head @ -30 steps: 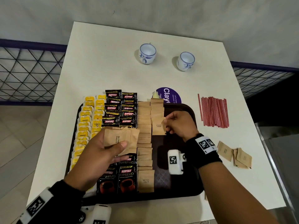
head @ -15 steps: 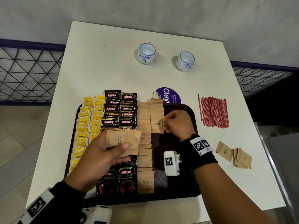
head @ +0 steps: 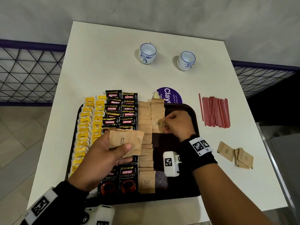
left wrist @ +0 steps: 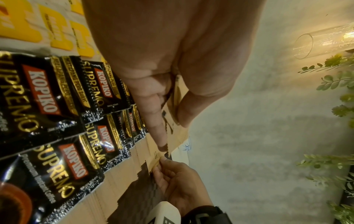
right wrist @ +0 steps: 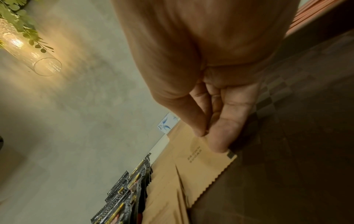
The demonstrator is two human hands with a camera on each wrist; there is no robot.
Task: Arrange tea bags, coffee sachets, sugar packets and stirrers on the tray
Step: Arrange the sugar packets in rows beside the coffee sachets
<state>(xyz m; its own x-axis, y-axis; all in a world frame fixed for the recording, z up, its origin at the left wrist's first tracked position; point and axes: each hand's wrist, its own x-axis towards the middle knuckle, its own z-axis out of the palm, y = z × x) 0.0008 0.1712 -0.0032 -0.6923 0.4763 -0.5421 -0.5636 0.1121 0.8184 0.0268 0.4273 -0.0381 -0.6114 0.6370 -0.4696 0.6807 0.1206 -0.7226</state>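
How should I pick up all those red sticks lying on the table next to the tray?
Grip the red stirrers around the middle of the bundle, coming down from above with fingers on one long side and thumb on the other. They lie flat and side by side on the table, so squeezing across them probably gathers the lot; grabbing an end would likely let them fan out.

Both hands (head: 103,153) (head: 176,123) in pinch grips

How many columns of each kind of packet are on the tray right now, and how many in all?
Yellow tea bags: 2
Black coffee sachets: 2
Brown sugar packets: 2, the right one only partly filled
Total: 6 columns
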